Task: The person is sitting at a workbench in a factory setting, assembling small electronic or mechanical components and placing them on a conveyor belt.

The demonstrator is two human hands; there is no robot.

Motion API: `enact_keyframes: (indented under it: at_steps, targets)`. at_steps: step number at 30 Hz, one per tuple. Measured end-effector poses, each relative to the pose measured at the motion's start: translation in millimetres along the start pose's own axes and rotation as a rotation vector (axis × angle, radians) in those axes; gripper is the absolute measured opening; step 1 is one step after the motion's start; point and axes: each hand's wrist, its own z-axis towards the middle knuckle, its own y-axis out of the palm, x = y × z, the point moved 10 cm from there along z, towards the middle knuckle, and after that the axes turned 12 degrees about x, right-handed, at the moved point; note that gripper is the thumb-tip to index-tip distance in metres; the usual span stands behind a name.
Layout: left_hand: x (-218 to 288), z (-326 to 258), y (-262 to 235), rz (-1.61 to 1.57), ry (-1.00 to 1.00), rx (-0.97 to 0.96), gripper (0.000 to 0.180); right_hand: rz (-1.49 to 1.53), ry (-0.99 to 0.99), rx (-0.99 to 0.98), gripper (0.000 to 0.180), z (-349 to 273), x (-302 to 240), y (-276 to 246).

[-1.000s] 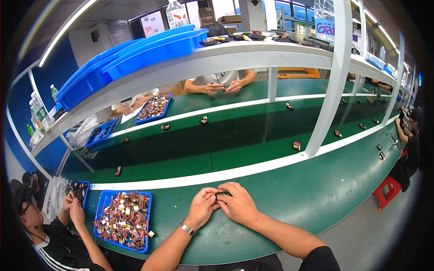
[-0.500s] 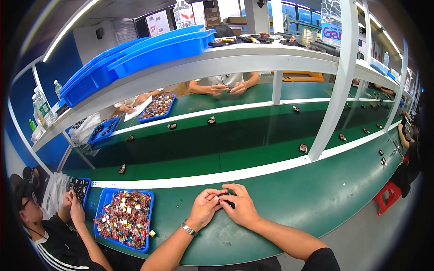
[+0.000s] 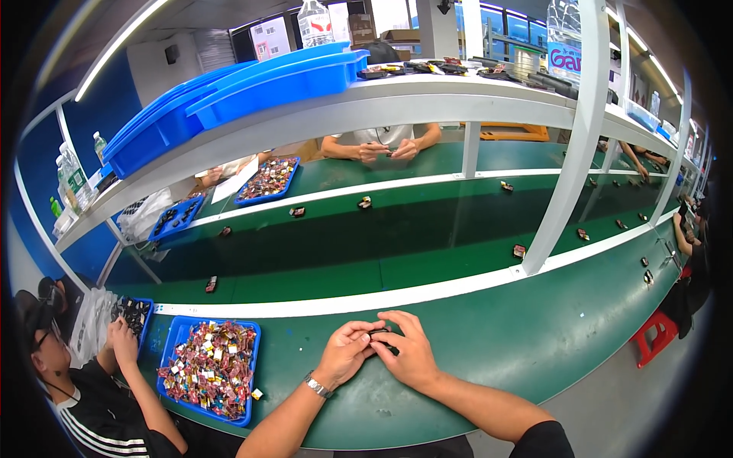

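Over the green worktop point(image 3: 473, 351), my left hand point(image 3: 345, 357) and my right hand point(image 3: 411, 357) meet fingertip to fingertip. Between them they grip a small black casing point(image 3: 379, 332), mostly hidden by the fingers. Its kind does not show clearly. A metal watch is on my left wrist. Left of my forearm lies a blue tray point(image 3: 257, 347) heaped with small reddish circuit parts point(image 3: 210, 359) that have white and yellow pieces.
A white rail point(image 3: 336, 304) divides my worktop from a green conveyor belt point(image 3: 321, 278) carrying small assemblies point(image 3: 211, 284). A slanted white post point(image 3: 569, 168) supports a shelf with blue trays point(image 3: 267, 85). A co-worker's hands point(image 3: 122, 340) are at a tray of black parts at left.
The assemblies on the belt have shifted slightly to the right. The co-worker at left has lowered a hand toward the black parts. My hands hold nearly the same pose.
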Motion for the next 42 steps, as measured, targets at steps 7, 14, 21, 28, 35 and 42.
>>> enact_keyframes:
  at_steps: [7,14,21,28,35,42]
  targets:
    - [2,0,-5,0.0,0.028,0.04,0.019,-0.042,-0.056,-0.067,0.025,5,-9,3]
    - [-4,3,-8,-0.002,-0.026,0.068,0.018,-0.093,-0.1,-0.053,0.022,3,-5,2]
    - [-4,2,-9,0.014,-0.026,0.076,0.018,-0.054,-0.084,-0.011,0.022,4,-4,-2]
    - [-3,2,-6,0.029,-0.02,0.073,0.019,-0.141,-0.149,-0.043,0.024,3,-11,1]
    - [1,2,-10,-0.012,0.005,0.087,0.018,-0.075,-0.127,-0.082,0.028,5,-13,3]
    - [-2,0,-3,-0.047,-0.007,-0.006,0.024,-0.056,-0.107,-0.02,0.023,5,-11,-3]
